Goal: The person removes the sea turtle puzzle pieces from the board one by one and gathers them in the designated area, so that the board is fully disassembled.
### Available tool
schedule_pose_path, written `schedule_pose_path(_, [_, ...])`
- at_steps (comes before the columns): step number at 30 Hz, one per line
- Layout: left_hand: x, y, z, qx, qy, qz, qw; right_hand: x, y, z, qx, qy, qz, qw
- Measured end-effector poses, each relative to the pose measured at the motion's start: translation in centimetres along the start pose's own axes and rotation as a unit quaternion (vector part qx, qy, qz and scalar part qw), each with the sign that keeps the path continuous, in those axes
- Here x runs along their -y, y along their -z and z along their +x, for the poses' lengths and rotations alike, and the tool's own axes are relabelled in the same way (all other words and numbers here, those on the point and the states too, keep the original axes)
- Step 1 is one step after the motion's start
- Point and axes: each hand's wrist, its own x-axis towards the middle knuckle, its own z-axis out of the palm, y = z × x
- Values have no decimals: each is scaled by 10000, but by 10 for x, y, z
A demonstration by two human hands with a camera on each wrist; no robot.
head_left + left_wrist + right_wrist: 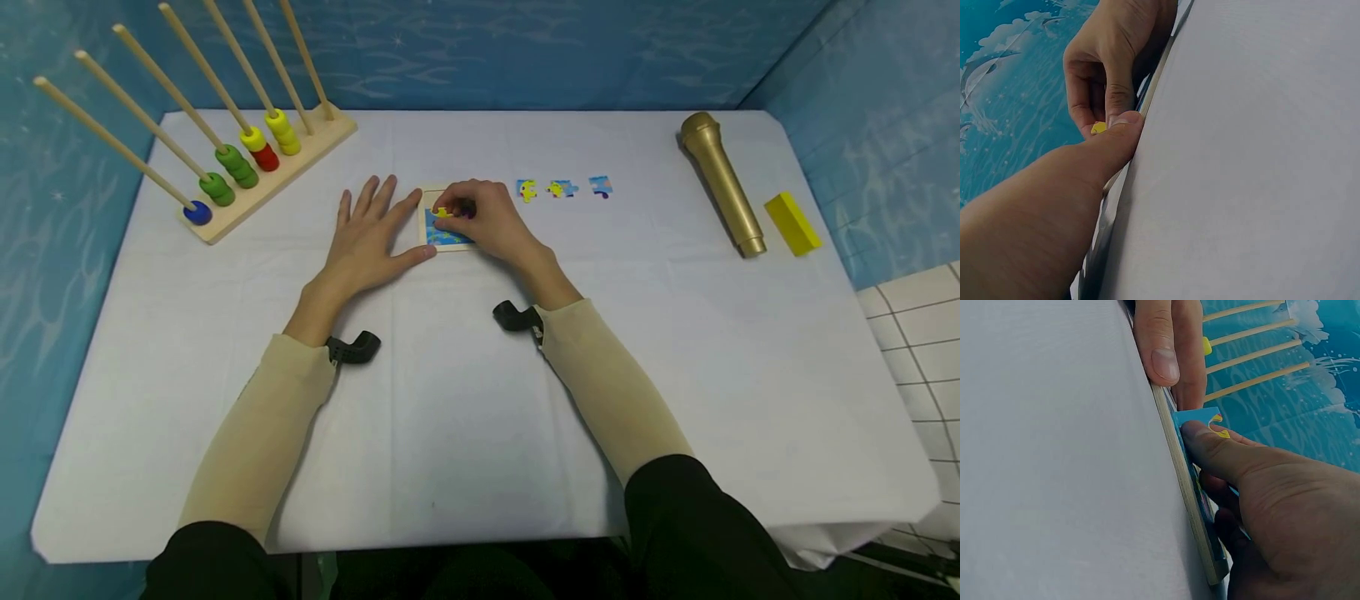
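Right hand [491, 223] curled over puzzle tray [442, 242], fingertips pinching a blue-and-yellow puzzle piece [1207, 422] and pressing it down into the tray. Left hand [367, 237] flat on tabletop [480, 400] at 9 o'clock of the tray, fingers straight and spread, thumb braced against the tray's left edge, gripping nothing. Tray thin, wooden-edged, near tabletop centre, slightly toward 12 o'clock. Three loose puzzle pieces [561, 188] in a row at 3 o'clock of the tray, apart from each other. Further at 3 o'clock, gold microphone [722, 183] lying flat, yellow block [792, 222] just beside it. Wooden peg rack [262, 167] with coloured rings at 10 o'clock, well apart from both hands. Black wrist mounts on both beige sleeves.
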Motion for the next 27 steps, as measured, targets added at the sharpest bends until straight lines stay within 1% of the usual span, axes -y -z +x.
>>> schedule_pose_path(7, [0,-1,1,35,17,22,10000,0,2,-1,-35,-139,-136,9998])
schedule_pose_path(14, [0,-1,0,71,48,1,10000,0,6,-2,-251,-197,267,9991])
schedule_pose_path(18, [0,-1,1,70,39,-4,10000,1,18,-5,-384,-340,576,9970])
schedule_pose_path(20, [-1,-1,1,75,35,-9,10000,1,25,-8,-406,-446,643,9961])
schedule_pose_path(23, [-1,0,1,80,44,-3,10000,0,33,-14,-308,-606,526,9963])
schedule_pose_path(27, [-1,1,1,74,61,-4,10000,-4,43,-25,-58,-751,345,9966])
